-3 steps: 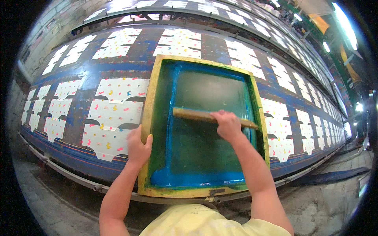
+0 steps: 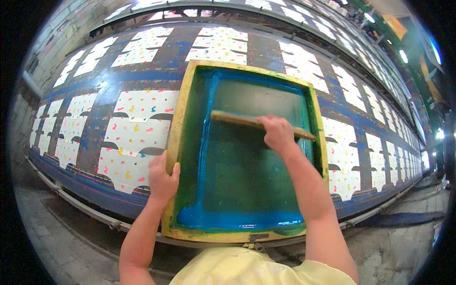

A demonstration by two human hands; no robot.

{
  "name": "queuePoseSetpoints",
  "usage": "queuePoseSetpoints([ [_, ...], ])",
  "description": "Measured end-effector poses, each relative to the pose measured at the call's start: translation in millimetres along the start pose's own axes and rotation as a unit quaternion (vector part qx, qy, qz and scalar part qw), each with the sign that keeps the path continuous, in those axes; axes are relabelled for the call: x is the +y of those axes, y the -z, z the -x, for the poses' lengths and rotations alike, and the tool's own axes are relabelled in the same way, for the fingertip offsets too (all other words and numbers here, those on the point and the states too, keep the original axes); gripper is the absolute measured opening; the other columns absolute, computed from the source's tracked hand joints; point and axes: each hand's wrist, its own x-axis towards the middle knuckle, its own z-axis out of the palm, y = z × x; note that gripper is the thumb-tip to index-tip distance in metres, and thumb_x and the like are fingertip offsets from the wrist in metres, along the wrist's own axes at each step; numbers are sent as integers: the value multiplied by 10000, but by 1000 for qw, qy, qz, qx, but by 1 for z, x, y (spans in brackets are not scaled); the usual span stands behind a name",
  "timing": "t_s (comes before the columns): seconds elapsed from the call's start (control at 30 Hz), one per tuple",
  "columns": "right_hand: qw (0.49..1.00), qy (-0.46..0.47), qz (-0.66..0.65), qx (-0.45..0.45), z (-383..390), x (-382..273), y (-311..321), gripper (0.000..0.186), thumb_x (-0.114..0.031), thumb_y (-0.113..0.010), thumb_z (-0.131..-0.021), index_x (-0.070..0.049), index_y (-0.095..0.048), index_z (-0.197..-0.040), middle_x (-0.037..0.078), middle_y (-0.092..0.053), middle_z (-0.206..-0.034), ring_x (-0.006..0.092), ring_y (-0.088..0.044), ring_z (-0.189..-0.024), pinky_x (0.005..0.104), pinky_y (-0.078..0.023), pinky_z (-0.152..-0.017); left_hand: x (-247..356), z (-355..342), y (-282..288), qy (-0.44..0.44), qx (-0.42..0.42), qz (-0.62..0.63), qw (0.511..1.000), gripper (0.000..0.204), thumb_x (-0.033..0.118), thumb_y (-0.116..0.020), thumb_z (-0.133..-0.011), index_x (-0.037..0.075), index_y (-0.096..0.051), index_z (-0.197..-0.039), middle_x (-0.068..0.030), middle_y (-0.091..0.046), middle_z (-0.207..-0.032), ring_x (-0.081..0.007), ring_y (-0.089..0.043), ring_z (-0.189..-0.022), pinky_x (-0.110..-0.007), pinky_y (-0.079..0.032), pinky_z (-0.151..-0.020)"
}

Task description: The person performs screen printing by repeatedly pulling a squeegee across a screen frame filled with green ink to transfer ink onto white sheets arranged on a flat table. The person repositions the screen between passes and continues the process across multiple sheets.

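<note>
A large printing screen point(image 2: 256, 190) in a yellow frame lies on the long table in front of me. Blue ink point(image 2: 237, 219) pools along its near edge and runs in a line up its left side. My right hand point(image 2: 279, 134) grips a wooden squeegee point(image 2: 237, 118), which spans most of the mesh in its upper half and slants slightly down to the right. My left hand point(image 2: 163, 179) is closed round the left side of the yellow frame point(image 2: 174, 137), thumb on top and fingers at the outer side.
White fabric pieces point(image 2: 130, 130) with small coloured prints lie in rows on both sides of the screen. A metal rail point(image 2: 90, 211) runs along the table's near edge, with a small metal bracket point(image 2: 257, 239) at the frame. Another long table point(image 2: 209, 10) stands behind.
My right hand and the squeegee have moved farther up the screen, away from me. My left hand stays on the frame.
</note>
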Motion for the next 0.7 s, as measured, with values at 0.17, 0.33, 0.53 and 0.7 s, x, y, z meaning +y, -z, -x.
queuePoseSetpoints([
  [0.17, 999, 19, 17, 27, -92, 66, -34, 415, -13, -672, -896, -217, -809, -1230, 138, -799, -1108, 387, -795, -1030, 533, -647, -914, 9, 3, 2, 8, 7, -58, 998, 577, 98, -834, -934, -51, -649, -1460, -238, -709, -1259, -423, -656, -1219, -510, -548, -1062],
  [0.33, 1000, 14, 6, 2, -163, 110, -39, 499, -18, -643, -912, -233, -791, -1338, 137, -812, -1224, 401, -788, -1131, 550, -644, -969, 17, 3, 4, 33, 0, -52, 998, 563, 92, -854, -907, -45, -666, -1420, -247, -714, -1275, -456, -661, -1199, -528, -549, -1049],
  [0.53, 999, 21, 26, -27, -195, 135, -47, 513, -69, -652, -895, -223, -794, -1363, 172, -804, -1281, 415, -777, -1164, 548, -627, -1020, 16, 0, 5, 41, -11, -60, 997, 563, 67, -852, -891, -30, -673, -1416, -227, -716, -1238, -443, -669, -1181, -513, -555, -1025],
  [0.7, 993, -1, -2, -119, -193, 130, -22, 476, -125, -657, -862, -166, -799, -1315, 201, -811, -1243, 425, -770, -1177, 559, -612, -1049, 17, -3, 4, 40, -14, -33, 999, 558, 49, -840, -884, -21, -676, -1413, -225, -712, -1223, -435, -687, -1143, -503, -570, -990],
])
